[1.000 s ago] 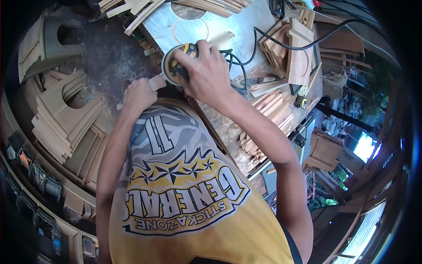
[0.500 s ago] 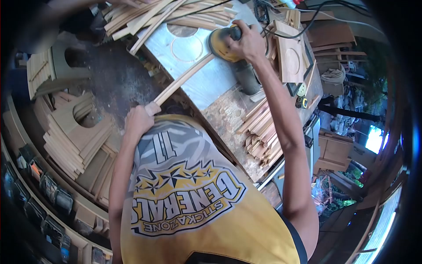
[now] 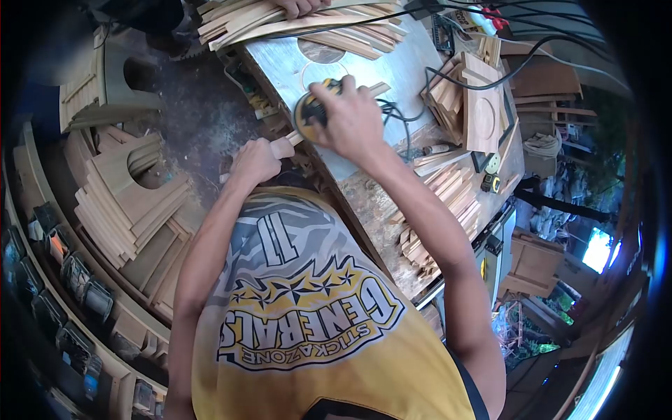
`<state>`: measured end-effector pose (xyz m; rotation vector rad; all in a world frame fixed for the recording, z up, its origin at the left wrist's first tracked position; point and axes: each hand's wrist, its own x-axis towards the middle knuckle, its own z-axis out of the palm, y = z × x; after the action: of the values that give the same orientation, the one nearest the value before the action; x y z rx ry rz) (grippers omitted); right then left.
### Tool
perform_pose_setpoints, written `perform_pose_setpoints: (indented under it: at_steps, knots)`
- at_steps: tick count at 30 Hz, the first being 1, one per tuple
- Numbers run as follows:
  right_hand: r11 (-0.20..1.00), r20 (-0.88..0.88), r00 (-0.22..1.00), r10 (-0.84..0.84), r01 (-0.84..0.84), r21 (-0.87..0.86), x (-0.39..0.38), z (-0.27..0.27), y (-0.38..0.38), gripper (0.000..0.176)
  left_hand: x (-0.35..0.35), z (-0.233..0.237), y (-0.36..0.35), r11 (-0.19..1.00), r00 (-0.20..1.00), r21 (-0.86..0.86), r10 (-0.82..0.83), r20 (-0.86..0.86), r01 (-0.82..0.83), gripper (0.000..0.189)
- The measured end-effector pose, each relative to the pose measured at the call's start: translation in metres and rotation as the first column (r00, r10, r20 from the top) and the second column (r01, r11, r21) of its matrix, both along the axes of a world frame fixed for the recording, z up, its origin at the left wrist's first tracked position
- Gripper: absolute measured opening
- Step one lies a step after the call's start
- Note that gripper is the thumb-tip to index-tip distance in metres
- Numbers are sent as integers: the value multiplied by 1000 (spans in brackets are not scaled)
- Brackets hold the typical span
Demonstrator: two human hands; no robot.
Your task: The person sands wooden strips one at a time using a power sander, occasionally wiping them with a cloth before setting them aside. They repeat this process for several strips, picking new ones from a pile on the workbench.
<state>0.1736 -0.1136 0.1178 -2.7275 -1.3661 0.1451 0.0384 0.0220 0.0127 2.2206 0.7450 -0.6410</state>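
Observation:
My right hand point(image 3: 353, 122) is closed over the top of a yellow and black power sander point(image 3: 305, 120), which sits at the left edge of the metal-topped workbench point(image 3: 413, 66). Beneath the sander runs a narrow wooden strip point(image 3: 380, 89); its far end shows beyond my right hand. My left hand point(image 3: 255, 165) grips the strip's near end, just off the bench edge and in front of my torso. The sander covers the middle of the strip.
Another person's hand point(image 3: 302, 7) rests on a pile of wooden strips point(image 3: 308, 31) at the far end. More strips point(image 3: 444, 210) lie at right, near a tape measure point(image 3: 491, 183). A black cable point(image 3: 518, 82) crosses the bench. Cut wooden panels point(image 3: 133, 203) are stacked at left.
The sander and my right hand have come along the strip toward my left hand. My left hand has shifted right. Another person's hand now shows on the far strip pile.

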Motion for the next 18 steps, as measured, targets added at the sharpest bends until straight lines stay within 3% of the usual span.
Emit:
perform_pose_setpoints:
  at_steps: [3,8,18]
  knots:
    - [996,22,996,82,-83,42,-10,-2,1,45,-4,0,2,1000,1000,-3,14,-1,-14,34]
    - [998,86,996,-9,4,63,-7,-4,-5,45,2,-5,1,998,1000,-63,-6,3,6,35]
    - [994,53,995,-82,78,70,-8,-8,-4,47,14,-10,-2,995,998,-76,-54,37,57,36]
